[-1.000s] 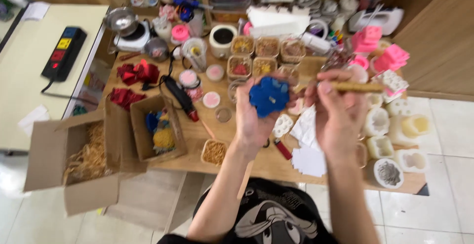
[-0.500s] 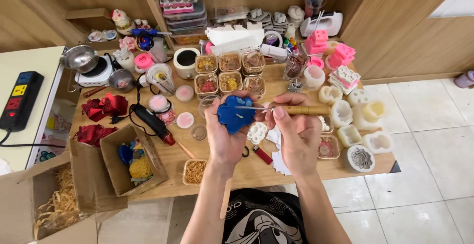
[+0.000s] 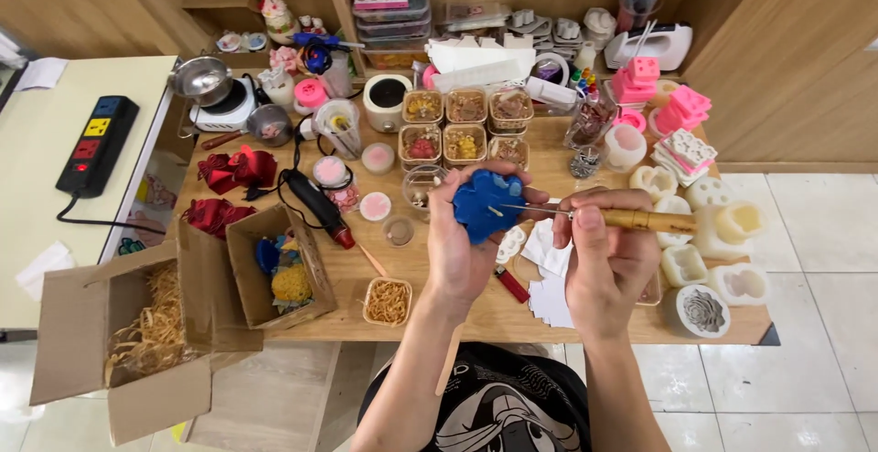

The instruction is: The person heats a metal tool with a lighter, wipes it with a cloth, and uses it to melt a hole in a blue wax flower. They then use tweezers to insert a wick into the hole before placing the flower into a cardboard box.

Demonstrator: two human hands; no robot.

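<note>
My left hand grips a blue moulded piece and holds it up above the wooden table. My right hand pinches a wooden-handled tool whose thin metal tip touches the blue piece from the right. Both hands hover over the middle of the table. Under them lie white paper cut-outs and a red lighter.
Small trays of dried bits, pink and white moulds, a black heat tool, red bows and a small basket crowd the table. Cardboard boxes stand at the left, one with straw. A power strip lies far left.
The view has shifted, so the table sits more centred. My hands stay together, with the tool tip still on the blue piece.
</note>
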